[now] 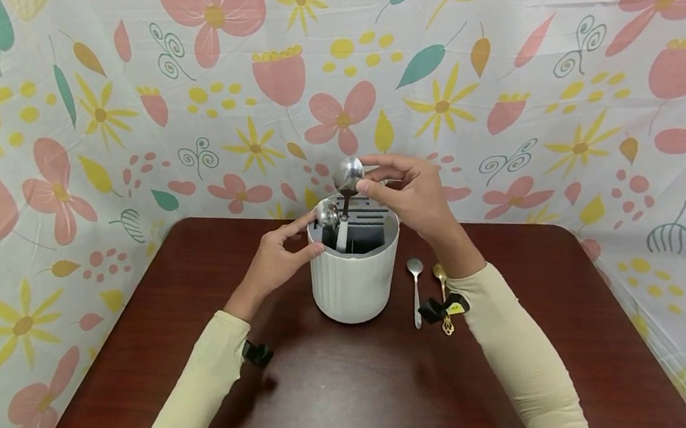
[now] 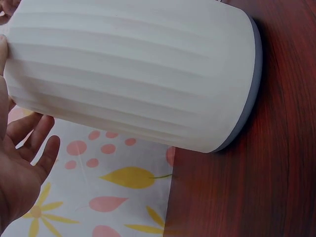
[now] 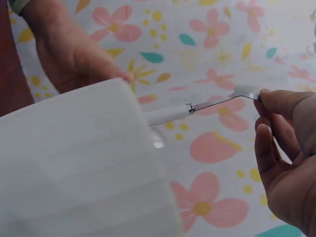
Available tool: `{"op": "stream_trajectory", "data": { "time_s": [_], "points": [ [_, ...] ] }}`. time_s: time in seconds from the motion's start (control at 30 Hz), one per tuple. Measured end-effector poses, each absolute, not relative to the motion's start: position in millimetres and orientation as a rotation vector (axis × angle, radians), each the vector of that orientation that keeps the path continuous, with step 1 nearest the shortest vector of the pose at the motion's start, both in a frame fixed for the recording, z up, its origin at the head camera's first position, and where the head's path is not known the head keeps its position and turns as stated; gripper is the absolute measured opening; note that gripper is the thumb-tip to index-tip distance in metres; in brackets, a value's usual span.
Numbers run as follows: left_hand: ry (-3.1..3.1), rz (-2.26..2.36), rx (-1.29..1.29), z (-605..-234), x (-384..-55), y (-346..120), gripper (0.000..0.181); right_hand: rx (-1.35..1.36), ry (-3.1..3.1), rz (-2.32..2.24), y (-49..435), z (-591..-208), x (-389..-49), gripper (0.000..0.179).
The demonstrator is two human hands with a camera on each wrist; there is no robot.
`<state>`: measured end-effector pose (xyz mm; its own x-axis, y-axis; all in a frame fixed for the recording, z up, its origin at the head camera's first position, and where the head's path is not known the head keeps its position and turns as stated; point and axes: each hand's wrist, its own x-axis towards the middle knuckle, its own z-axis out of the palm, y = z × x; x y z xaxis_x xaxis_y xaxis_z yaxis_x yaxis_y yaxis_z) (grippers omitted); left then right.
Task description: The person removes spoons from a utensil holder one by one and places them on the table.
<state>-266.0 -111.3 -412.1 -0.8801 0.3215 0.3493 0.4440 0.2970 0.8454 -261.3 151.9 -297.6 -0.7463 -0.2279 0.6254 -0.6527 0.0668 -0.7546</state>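
Observation:
A white ribbed utensil holder point(image 1: 357, 286) with a grey slotted insert stands upright on the table. Above its opening, my right hand point(image 1: 412, 189) pinches a spoon by its shiny metal bowl point(image 1: 349, 173). The white handle point(image 3: 169, 115) of this spoon points down into the holder, its lower end hidden inside. My left hand point(image 1: 275, 259) rests against the holder's left rim, thumb at the front and fingers loosely extended along the side, as the left wrist view shows. Close to those fingertips, another spoon point(image 1: 327, 213) leans in the holder with its bowl up.
Right of the holder, a silver spoon point(image 1: 416, 290) lies on the dark red-brown table point(image 1: 331, 396). Beside it is a gold spoon point(image 1: 440, 273) with an ornate handle end, partly covered by the right wrist's camera strap. Flower-patterned cloth point(image 1: 315, 70) hangs behind the table.

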Motion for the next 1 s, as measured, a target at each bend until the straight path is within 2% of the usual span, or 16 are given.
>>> {"op": "stream_trajectory", "data": {
  "time_s": [0.57, 1.0],
  "points": [
    [-2.433, -1.612, -0.729, -411.3, -265.4, -111.7, 0.061, 0.929, -1.849, 1.668, 162.4, -251.0, -253.6, 0.033],
    [-2.433, -1.609, -0.738, -412.8, -267.3, -112.7, 0.062, 0.874, -1.752, 1.728, 188.7, -229.8, -245.7, 0.03]
  ]
}}
